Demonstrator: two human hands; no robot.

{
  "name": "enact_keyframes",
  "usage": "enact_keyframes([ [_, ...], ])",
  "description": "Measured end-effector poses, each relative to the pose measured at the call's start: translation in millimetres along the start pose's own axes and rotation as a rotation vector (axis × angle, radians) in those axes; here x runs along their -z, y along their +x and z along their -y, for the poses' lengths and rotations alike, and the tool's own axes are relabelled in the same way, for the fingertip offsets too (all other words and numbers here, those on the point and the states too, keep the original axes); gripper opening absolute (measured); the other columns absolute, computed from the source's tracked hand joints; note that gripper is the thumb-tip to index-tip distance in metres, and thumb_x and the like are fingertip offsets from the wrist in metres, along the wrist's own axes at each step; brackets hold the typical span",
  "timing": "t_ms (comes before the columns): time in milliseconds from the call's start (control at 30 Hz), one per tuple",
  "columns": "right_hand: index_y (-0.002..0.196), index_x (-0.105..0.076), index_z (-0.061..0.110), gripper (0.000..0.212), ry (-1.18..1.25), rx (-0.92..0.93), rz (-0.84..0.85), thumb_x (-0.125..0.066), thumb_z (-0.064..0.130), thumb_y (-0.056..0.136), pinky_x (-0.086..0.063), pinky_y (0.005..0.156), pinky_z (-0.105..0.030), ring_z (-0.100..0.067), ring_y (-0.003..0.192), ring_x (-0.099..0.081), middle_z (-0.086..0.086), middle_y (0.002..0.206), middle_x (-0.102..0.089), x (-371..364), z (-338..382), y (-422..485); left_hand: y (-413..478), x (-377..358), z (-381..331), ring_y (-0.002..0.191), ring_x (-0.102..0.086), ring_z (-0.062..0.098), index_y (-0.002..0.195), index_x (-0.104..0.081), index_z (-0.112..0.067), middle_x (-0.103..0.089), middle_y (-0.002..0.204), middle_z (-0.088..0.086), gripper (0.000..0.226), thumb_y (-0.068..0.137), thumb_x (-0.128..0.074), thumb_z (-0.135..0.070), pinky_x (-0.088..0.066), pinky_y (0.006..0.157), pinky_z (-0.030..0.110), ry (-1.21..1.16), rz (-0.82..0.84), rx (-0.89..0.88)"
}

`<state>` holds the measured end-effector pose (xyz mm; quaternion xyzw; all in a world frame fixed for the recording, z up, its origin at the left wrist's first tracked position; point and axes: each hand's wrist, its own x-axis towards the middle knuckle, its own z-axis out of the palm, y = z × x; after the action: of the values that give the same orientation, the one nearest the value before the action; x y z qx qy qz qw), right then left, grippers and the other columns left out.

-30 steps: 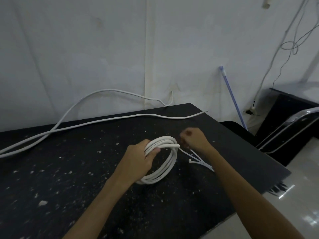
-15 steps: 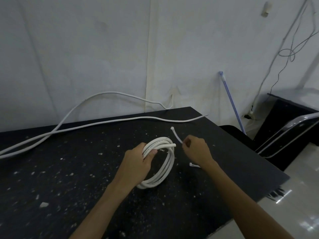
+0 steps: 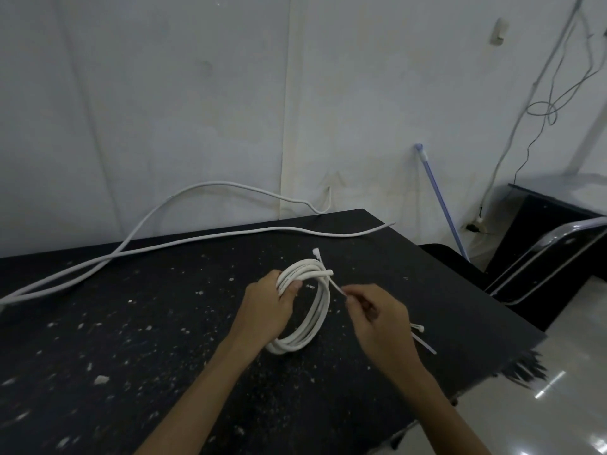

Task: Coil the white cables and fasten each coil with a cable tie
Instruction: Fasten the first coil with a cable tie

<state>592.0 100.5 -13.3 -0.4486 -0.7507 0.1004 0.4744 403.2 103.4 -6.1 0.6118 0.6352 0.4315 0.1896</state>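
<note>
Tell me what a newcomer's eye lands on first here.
First, the white cable coil at the middle of the black speckled table, held in the left hand. The right hand pinches a cable tie lying across it. Behind, a loose white cable snakes along the table's far edge.

Bare workroom or utility space: dusty, speckled black bench (image 3: 164, 323) set against a stained white wall (image 3: 197, 110), loose wires (image 3: 542, 110) hanging down at the right, blue-handled stick (image 3: 440, 198) leaning there, glossy tiled floor (image 3: 565, 389).
</note>
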Motion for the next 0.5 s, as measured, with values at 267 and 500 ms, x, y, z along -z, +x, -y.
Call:
enact_keyframes([
  [267,0.103,-0.070,0.019,0.017,-0.007,-0.272,0.131,-0.061,0.011,0.090,-0.043,0.072,-0.004,0.012,0.085,-0.056,0.022,0.081,-0.057,-5.7,-12.0,-34.4,-3.9,-1.1,-7.0,0.059,-0.052,0.012,0.083,-0.054,-0.014,-0.058,0.071,0.002,0.028,0.095,-0.049,-0.039,-0.038,0.050,0.023,0.026,0.008,0.030],
  [500,0.105,-0.071,0.015,0.017,0.037,-0.382,0.217,-0.060,0.014,0.091,-0.043,0.067,-0.001,0.008,0.074,-0.058,0.010,0.087,-0.066,-19.9,-8.2,-24.8,-8.5,0.6,-12.2,0.069,-0.058,0.003,0.109,-0.049,-0.023,-0.059,0.081,-0.011,0.021,0.095,-0.050,-0.038,-0.038,0.051,0.011,0.005,0.034,0.022],
])
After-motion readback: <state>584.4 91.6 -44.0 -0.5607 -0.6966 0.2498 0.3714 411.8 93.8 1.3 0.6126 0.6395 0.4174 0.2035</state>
